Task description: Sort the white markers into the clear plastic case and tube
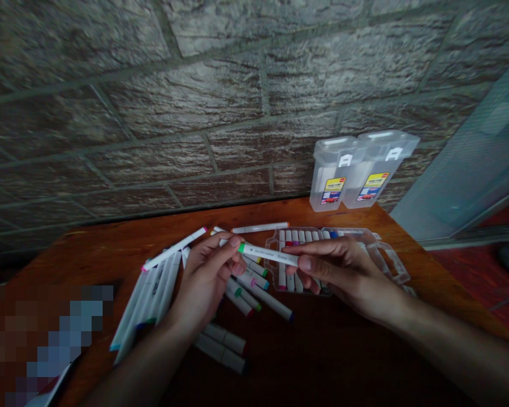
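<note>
Left on the wooden table (80, 254): white-barrelled markers (148, 288) lay side by side in a slanting row; one pink-ended marker (173, 250) lay across their upper ends.
Left hand (212, 264): thumb and fingers were pinched on the green-banded end of a white marker (271, 254).
Held marker: was above the table, between both hands, tilted slightly down to the right; dark print on the smooth barrel was too small to read.
Loose markers (275, 302): slim, scattered, with green, pink and blue showing on them.
Open case (365, 232): was clear plastic, partly hidden behind the right hand, markers lined up inside.
Right hand (352, 274): thumb and fingers were narrowed on the held marker's other end.
Upright cases (328, 169): two, translucent and boxy, stood before a rough block wall (220, 96); yellow-and-blue labels seemed to read "marker".
</note>
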Motion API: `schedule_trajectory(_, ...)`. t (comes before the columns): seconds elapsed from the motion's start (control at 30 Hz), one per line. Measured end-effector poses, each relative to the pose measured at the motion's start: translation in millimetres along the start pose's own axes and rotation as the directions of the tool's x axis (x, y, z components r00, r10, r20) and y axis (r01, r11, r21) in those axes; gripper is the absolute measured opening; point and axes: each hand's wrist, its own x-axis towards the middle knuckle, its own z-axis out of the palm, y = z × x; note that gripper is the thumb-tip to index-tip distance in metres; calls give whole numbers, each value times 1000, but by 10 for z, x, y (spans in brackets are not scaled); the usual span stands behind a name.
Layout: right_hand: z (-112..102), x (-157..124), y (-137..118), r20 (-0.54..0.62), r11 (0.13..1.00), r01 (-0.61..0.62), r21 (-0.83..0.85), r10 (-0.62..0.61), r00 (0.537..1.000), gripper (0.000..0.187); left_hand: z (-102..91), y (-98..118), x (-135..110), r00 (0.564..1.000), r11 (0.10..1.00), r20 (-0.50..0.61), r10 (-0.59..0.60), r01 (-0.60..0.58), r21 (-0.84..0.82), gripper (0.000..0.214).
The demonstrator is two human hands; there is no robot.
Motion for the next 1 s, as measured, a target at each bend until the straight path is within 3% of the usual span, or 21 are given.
schedule_trajectory(0.33, 18, -4, -33, 111, 999, -1, 54, -5, 994, 27, 31, 4, 17, 999, 999, -39, 35, -36, -19, 21)
schedule_trajectory(0.5, 18, -14, 2, 120, 996, -83, 35, 78, 990, 27, 33, -1, 30, 997, 998, -33, 68, -68, 7, 18)
schedule_trajectory(0.67, 40, -32, 87, 70, 976, -186, -109, 194, 978, 34, 20, -37, 5, 995, 994, -17, 96, -95, 53, 15)
schedule_trajectory(0.87, 93, -33, 104, 94, 914, -234, -332, 279, 956, 24, 24, -71, -81, 992, 981, 56, 110, -118, 155, 20)
schedule_trajectory(1.0, 100, -43, 117, 109, 893, -160, -421, 225, 968, 19, 32, -49, -165, 987, 952, 108, 122, -147, 268, 24)
